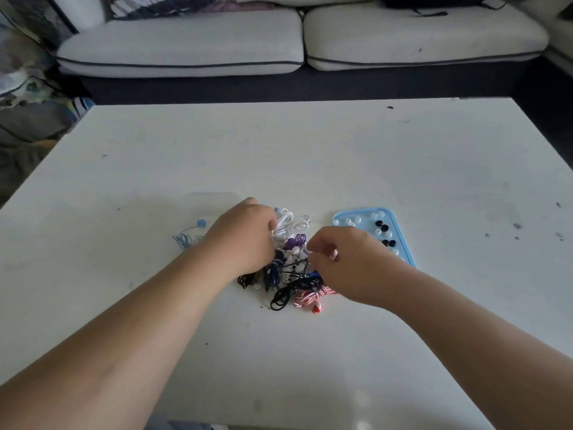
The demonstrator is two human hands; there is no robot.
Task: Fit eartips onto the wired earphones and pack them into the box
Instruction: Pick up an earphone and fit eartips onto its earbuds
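A tangled pile of wired earphones (291, 265) in white, purple, black, dark blue and red-and-white striped cords lies mid-table. My left hand (245, 240) reaches into the pile's left side, fingers curled into white cords. My right hand (350, 265) sits on the pile's right side, its fingertips pinching a thin cord. A light blue tray (403, 240) holding several white and black eartips lies just right of the pile, partly behind my right hand. A separate light blue earphone (189, 235) lies left of my left hand. A faint clear box (210, 203) lies behind it.
The white table (310, 156) stretches wide around the pile, with small dark specks at the right. A pale sofa (279, 41) stands beyond the table's far edge. Clutter and fabric lie on the floor at the left.
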